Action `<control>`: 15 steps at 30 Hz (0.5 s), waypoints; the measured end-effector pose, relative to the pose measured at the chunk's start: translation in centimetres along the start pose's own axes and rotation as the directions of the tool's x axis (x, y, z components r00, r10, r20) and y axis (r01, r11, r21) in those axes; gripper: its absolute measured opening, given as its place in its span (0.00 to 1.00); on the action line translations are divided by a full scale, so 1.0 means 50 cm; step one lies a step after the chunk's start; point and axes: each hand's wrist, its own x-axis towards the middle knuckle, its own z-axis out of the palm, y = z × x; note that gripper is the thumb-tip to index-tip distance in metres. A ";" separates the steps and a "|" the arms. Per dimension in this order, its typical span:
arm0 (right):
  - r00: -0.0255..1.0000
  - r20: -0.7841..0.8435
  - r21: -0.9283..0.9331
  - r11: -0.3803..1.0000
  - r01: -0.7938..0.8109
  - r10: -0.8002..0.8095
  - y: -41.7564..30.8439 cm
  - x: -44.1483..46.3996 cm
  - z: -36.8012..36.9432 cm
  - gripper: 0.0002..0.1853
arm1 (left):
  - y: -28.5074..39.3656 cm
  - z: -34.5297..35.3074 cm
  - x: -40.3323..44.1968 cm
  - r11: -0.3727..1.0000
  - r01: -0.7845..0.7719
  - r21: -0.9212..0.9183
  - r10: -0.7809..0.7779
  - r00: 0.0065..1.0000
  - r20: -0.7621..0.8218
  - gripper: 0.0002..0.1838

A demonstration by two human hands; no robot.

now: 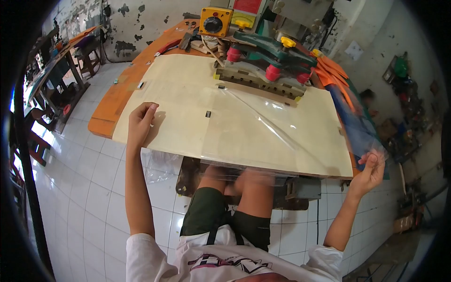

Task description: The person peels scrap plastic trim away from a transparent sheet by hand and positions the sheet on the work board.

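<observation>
We cannot trace the whole outline of the clear film (pixel 272 124), and its end blurs by the right hand's fingers (pixel 371 160). Whether the left hand's fingers (pixel 149 111) pinch anything, we cannot tell. The mat (pixel 171 94) hides most of the desk (pixel 105 117) from us. The press (pixel 300 26) runs past the upper edge, the shirt (pixel 150 256) past the lower. We find the dial's (pixel 213 25) marks too small to read, and a person (pixel 369 96) at far right blurred.
</observation>
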 end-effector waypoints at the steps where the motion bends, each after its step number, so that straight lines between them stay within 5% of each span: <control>1: 1.000 0.002 0.000 1.000 -0.002 0.002 0.005 -0.001 0.002 0.14 | 0.000 0.002 0.000 1.000 -0.002 0.000 0.002 1.000 -0.006 0.16; 3: 0.980 -0.126 0.043 0.988 -0.147 0.151 0.013 -0.001 0.008 0.14 | 0.003 0.004 0.001 1.000 -0.003 0.003 0.003 1.000 -0.009 0.16; 10: 0.896 -0.099 0.054 0.902 -0.429 0.432 0.105 0.047 0.035 0.13 | -0.007 0.006 0.003 1.000 0.004 0.005 -0.004 1.000 -0.015 0.16; 13: 0.840 0.063 0.007 0.841 -0.541 0.539 0.255 0.063 0.023 0.14 | -0.005 0.004 0.003 1.000 0.012 0.011 -0.011 1.000 -0.015 0.16; 15: 0.821 -0.018 0.000 0.821 -0.571 0.571 0.376 0.039 0.037 0.16 | -0.005 0.003 0.002 1.000 0.018 0.012 -0.018 1.000 -0.016 0.16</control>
